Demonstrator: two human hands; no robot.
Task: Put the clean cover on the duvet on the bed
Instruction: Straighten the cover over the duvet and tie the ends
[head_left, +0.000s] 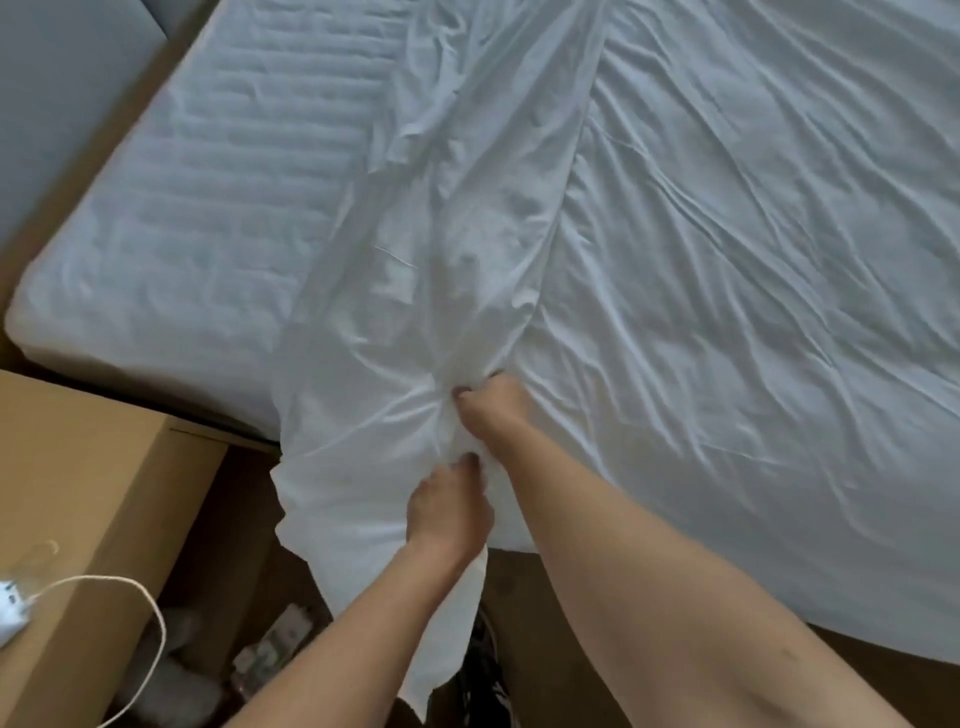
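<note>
Left hand (451, 506) and right hand (488, 402) gripping bunched white cover (415, 322), duvet (753, 291) alongside, on bed (182, 218)

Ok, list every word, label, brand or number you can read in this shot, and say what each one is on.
No readable text anywhere in this view.
The white cover: plain, no tag or label showing.
The charger on the bedside unit: no legible marking.
The clutter on the floor beside the bed: some print or pattern, too blurred to read.
</note>
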